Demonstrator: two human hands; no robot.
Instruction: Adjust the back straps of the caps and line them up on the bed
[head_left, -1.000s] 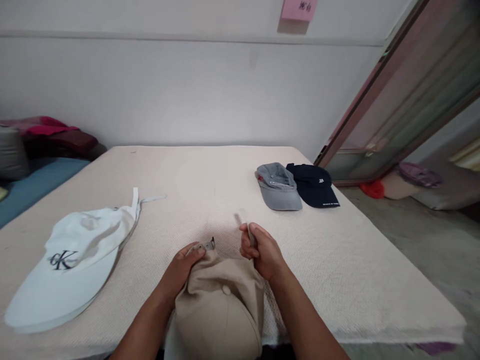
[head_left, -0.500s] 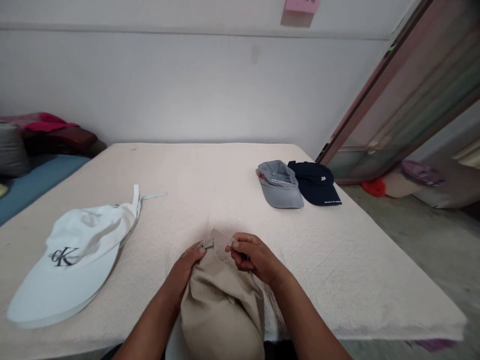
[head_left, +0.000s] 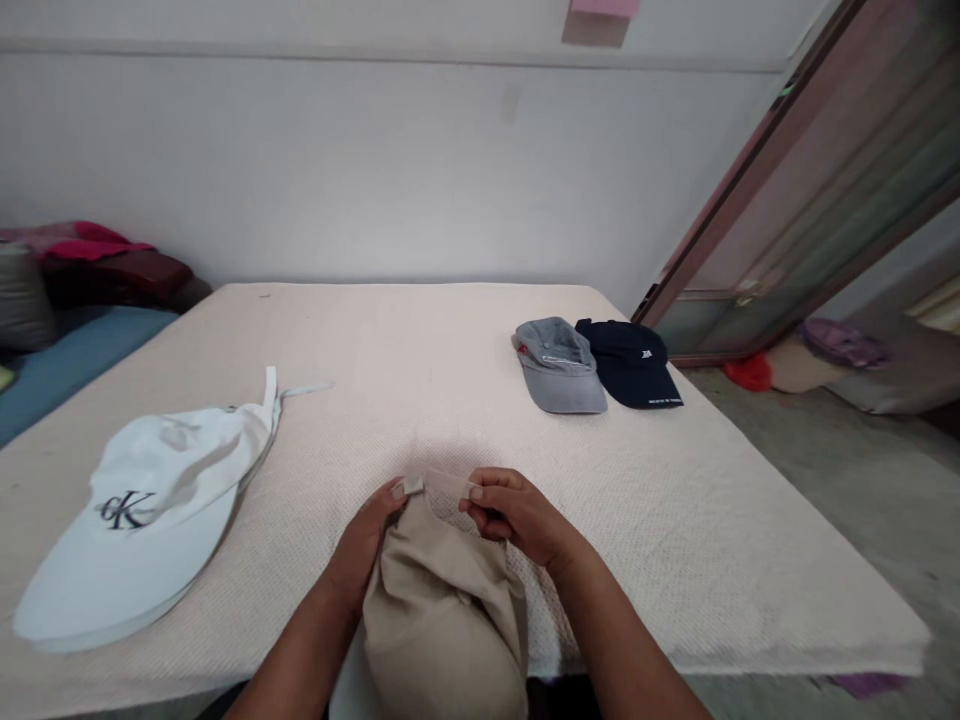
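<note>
A beige cap (head_left: pixel 442 620) lies crown-up at the near edge of the table, its back toward the wall. My left hand (head_left: pixel 367 540) grips the cap's back left side, thumb by the small metal buckle (head_left: pixel 413 486). My right hand (head_left: pixel 510 515) pinches the cap's beige strap (head_left: pixel 448 484), which stretches between the two hands. Both hands are closed on the cap.
A white cap with a dark logo (head_left: pixel 142 510) lies at the left of the cream-covered table (head_left: pixel 675 520). A grey cap (head_left: pixel 559 365) and a navy cap (head_left: pixel 631 362) sit side by side at the far right. The floor drops off right; bedding is piled far left.
My right hand has brought the strap leftward and down to the buckle held by my left hand; a second ago the strap end stood up apart from it.
</note>
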